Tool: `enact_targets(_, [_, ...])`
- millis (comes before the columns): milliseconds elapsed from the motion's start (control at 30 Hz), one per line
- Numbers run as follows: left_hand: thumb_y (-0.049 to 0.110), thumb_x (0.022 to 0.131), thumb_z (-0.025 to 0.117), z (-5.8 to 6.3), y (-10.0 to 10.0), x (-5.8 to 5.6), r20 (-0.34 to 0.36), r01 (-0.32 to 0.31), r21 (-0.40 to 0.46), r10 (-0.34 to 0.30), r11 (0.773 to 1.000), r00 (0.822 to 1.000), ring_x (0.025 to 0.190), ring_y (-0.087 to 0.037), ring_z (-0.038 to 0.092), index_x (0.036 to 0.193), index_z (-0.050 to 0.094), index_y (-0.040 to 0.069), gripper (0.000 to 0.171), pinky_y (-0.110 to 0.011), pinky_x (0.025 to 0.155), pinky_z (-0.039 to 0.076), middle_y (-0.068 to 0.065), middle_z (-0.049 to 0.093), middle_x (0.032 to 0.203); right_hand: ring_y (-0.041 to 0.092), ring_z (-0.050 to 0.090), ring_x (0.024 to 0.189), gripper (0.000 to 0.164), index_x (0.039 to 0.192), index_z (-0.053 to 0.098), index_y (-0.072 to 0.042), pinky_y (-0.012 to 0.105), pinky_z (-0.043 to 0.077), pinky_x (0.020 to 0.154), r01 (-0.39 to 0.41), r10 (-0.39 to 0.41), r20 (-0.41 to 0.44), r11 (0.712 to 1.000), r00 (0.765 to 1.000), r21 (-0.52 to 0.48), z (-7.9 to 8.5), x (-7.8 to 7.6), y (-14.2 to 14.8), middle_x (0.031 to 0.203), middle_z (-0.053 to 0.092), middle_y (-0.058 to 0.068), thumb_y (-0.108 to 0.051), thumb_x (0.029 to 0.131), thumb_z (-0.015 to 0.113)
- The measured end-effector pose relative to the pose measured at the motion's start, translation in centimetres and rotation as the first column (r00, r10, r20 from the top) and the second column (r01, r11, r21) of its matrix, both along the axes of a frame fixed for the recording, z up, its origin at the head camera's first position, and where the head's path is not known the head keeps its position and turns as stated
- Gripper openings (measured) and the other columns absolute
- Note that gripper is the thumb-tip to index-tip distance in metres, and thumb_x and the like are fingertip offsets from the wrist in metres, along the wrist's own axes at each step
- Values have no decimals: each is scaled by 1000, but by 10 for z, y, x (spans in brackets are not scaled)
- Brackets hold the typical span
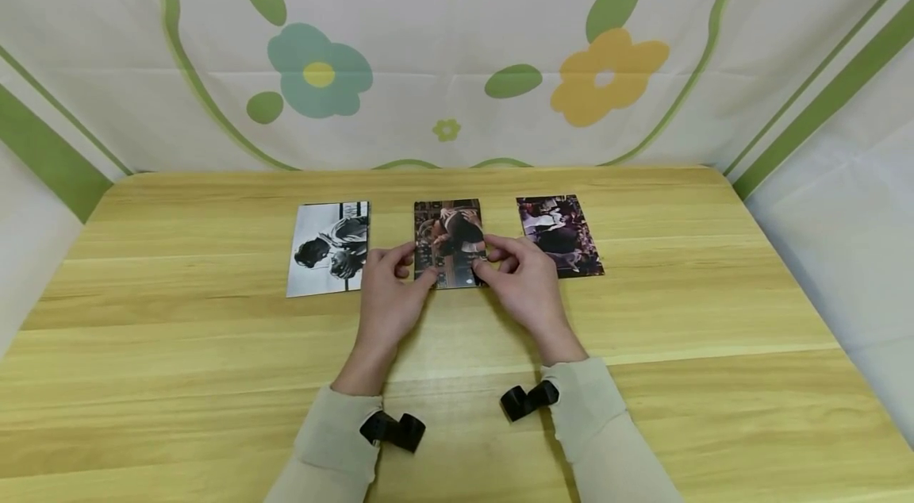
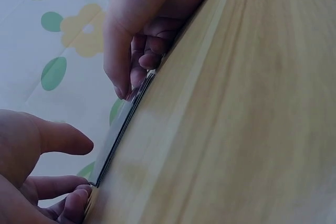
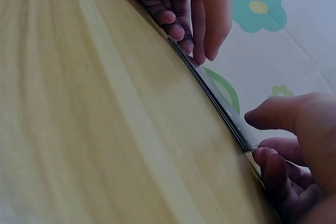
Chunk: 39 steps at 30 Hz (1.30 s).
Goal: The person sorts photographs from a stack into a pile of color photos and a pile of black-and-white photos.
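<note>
A small stack of photo cards [image 1: 450,237], topped by a dark colour picture of people, lies on the table between both hands. My left hand [image 1: 391,293] touches its left edge, index finger along the side and thumb over the near corner. On the opposite edge my right hand [image 1: 530,286] mirrors this. Several thin layers show at the near edge of the stack in the left wrist view [image 2: 119,135]. Both thumbs stand raised off the cards in the wrist views, while the index fingertips meet the side edges. The other fingers are bent beside the stack.
To the left lies a black-and-white photo card [image 1: 311,237]. A dark purplish photo card [image 1: 560,229] lies to the right, partly behind the right hand. The wooden table [image 1: 457,424] backs onto a flowered cloth [image 1: 428,27]. Black straps [image 1: 393,430] sit at both cuffs.
</note>
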State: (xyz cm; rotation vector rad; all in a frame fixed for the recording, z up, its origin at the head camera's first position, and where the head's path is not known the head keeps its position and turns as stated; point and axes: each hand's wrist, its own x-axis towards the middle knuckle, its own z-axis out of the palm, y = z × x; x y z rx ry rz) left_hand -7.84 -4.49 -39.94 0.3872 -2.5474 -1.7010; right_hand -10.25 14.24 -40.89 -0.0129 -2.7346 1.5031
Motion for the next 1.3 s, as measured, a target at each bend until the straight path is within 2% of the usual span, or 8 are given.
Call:
enact_targets(300, [8,93,77,0,-2,0,11,-58,101,57,993,998,104,-24,54,139,70,3,47,-32,90,45,-13,59,121,19,65,92,46,137,74,-11,27,52,82,-7,7,24,1000,1000,-13,1,0,-1,112,72,8,-21,93,84])
enact_targets(433, [3,96,73,2,-3,0,11,-94,189,93,978,996,104,-21,58,138,71,6,43,-29,90,49,-14,65,123,19,64,95,47,139,73,-13,30,53,85,-7,9,43,999,999,-50,2,1,-1,114,72,8,-20,94,83])
enact_targets(533, [0,97,71,5,-4,1,21,-110,239,108,965,994,103,-19,61,138,72,8,42,-22,87,51,-16,68,124,20,65,98,48,140,72,-14,30,54,86,-9,13,54,996,998,-86,5,3,-1,117,71,8,-20,94,82])
enact_targets(667, [0,98,71,13,-7,1,46,-115,302,106,946,993,106,-18,63,138,72,9,41,-14,81,53,-16,69,125,20,66,99,47,140,72,-16,27,57,79,-14,20,46,991,999,-132,11,5,-1,119,70,7,-20,95,81])
enact_targets(800, [1,99,72,25,-11,2,58,-108,364,93,925,994,112,-20,62,139,72,10,41,-13,82,55,-14,68,126,20,66,99,47,141,71,-17,26,58,70,-21,27,32,988,999,-152,20,6,-1,119,70,6,-21,95,81])
enact_targets(900, [2,100,71,31,-14,3,53,-96,386,82,918,995,112,-19,60,139,72,11,40,-17,86,57,-11,66,126,19,65,99,48,142,71,-18,26,58,71,-25,29,22,989,999,-148,26,7,-1,120,70,6,-21,95,81])
enact_targets(1100, [3,102,68,37,-16,4,52,-76,381,61,921,997,113,-17,58,141,71,13,40,-24,90,58,-10,65,129,19,65,99,49,142,71,-17,29,56,80,-23,23,2,988,1000,-151,32,7,-1,120,70,8,-20,94,81])
enact_targets(1300, [2,102,67,36,-14,3,50,-74,381,59,922,997,114,-18,59,141,71,12,40,-23,90,58,-11,66,130,19,65,98,48,142,71,-16,26,57,72,-24,24,-2,988,1000,-156,33,8,0,119,68,6,-21,95,81])
